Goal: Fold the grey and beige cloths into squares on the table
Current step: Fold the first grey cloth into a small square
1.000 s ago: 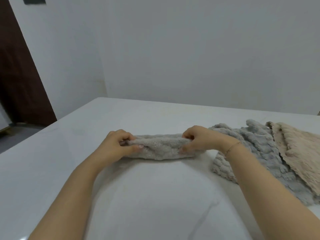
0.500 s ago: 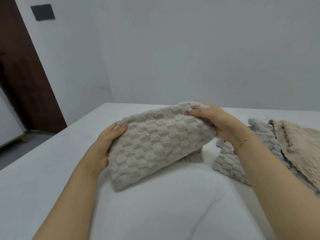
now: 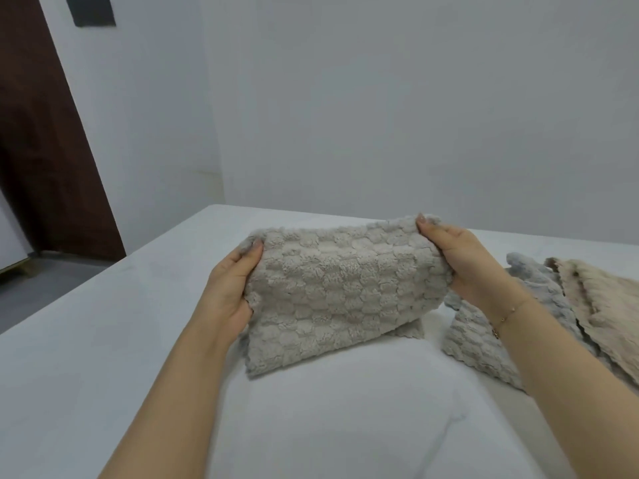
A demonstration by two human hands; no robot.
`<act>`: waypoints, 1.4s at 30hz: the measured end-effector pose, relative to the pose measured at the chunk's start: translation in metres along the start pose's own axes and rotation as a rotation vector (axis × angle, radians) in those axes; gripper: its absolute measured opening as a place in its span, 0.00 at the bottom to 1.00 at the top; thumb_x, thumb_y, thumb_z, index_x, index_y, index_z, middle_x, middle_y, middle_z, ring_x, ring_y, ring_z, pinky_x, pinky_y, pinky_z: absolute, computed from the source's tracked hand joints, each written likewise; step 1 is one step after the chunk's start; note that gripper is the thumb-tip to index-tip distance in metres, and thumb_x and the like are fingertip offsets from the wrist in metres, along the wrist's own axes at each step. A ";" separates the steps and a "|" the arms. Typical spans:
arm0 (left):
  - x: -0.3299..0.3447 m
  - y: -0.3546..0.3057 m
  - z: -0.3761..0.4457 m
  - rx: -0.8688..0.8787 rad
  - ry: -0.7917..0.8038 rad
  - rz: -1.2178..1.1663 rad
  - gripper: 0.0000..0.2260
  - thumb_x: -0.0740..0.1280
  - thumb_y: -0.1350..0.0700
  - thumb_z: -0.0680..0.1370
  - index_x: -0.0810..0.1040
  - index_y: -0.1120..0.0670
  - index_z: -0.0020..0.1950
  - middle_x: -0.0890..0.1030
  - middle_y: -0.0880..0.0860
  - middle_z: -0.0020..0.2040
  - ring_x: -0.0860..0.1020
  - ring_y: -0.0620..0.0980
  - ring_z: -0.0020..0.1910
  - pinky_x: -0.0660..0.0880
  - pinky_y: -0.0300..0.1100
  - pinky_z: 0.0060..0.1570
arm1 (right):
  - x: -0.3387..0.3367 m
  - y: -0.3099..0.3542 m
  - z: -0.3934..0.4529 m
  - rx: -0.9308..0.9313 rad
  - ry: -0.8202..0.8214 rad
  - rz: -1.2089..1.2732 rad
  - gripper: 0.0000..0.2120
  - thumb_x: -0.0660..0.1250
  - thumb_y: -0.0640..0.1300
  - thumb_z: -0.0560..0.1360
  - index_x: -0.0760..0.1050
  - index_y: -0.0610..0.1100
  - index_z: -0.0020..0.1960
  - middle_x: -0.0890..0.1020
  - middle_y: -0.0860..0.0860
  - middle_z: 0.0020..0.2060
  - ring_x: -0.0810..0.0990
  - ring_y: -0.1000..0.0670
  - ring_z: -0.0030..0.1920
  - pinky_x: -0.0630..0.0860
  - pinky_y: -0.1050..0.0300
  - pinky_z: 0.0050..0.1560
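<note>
Your left hand (image 3: 230,292) and right hand (image 3: 463,262) each pinch an upper corner of the grey cloth (image 3: 339,292), thumbs on the near face and fingers wrapped behind, so the 2 grips hold it stretched between them. Its top edge is lifted toward you while the lower edge trails down to the white table (image 3: 103,340); part of the cloth shows behind at the bottom right, which suggests it is already doubled over. Holding it by the corners like this probably lets you line up the edges before laying the next fold flat.

Just beyond your right wrist, with its thin bracelet (image 3: 506,314), a second grey cloth (image 3: 484,344) lies loosely on the table, and the beige cloth (image 3: 605,305) overlaps its far right side; both look unfolded, likely waiting their turn.

Further back stand a plain wall, a dark door (image 3: 45,150) at left and a dark wall plate (image 3: 90,10). No brand, label or writing is readable anywhere.
</note>
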State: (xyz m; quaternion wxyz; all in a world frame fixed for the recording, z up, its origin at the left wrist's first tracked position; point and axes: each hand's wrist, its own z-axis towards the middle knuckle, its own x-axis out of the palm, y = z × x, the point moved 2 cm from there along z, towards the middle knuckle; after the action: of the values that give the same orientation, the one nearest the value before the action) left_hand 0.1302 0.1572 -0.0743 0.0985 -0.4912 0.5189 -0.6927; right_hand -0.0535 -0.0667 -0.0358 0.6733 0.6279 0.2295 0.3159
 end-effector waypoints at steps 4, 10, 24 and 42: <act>-0.004 0.007 0.004 0.005 -0.043 -0.034 0.10 0.67 0.57 0.76 0.80 0.58 0.55 0.84 0.58 0.49 0.84 0.53 0.46 0.82 0.49 0.43 | 0.002 -0.008 0.005 -0.024 -0.066 -0.032 0.12 0.65 0.46 0.77 0.79 0.40 0.55 0.86 0.46 0.44 0.85 0.47 0.45 0.82 0.55 0.46; -0.007 0.010 0.003 0.076 -0.094 0.060 0.06 0.66 0.55 0.78 0.79 0.56 0.51 0.85 0.53 0.42 0.84 0.50 0.40 0.80 0.43 0.34 | 0.001 -0.022 0.002 -0.035 -0.097 -0.074 0.07 0.69 0.42 0.75 0.80 0.41 0.50 0.86 0.44 0.43 0.85 0.46 0.42 0.82 0.56 0.44; 0.037 -0.099 0.067 0.274 -0.138 0.596 0.09 0.64 0.52 0.80 0.75 0.57 0.47 0.79 0.54 0.44 0.77 0.52 0.43 0.73 0.42 0.43 | 0.023 0.068 0.076 -0.131 -0.069 -0.127 0.10 0.65 0.45 0.78 0.75 0.47 0.38 0.76 0.54 0.30 0.73 0.54 0.33 0.70 0.63 0.37; 0.051 -0.132 0.022 0.433 -0.035 0.582 0.06 0.64 0.53 0.80 0.77 0.52 0.44 0.81 0.49 0.45 0.79 0.45 0.46 0.75 0.39 0.52 | 0.006 0.105 0.023 -0.299 0.014 -0.164 0.04 0.68 0.45 0.75 0.78 0.47 0.42 0.82 0.53 0.42 0.79 0.53 0.49 0.73 0.55 0.57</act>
State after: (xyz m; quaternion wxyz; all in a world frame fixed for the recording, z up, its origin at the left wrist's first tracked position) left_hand 0.1716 0.1688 0.0626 0.4023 -0.3025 0.4764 -0.7209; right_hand -0.0474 -0.0778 0.0707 0.7809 0.4978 0.2351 0.2951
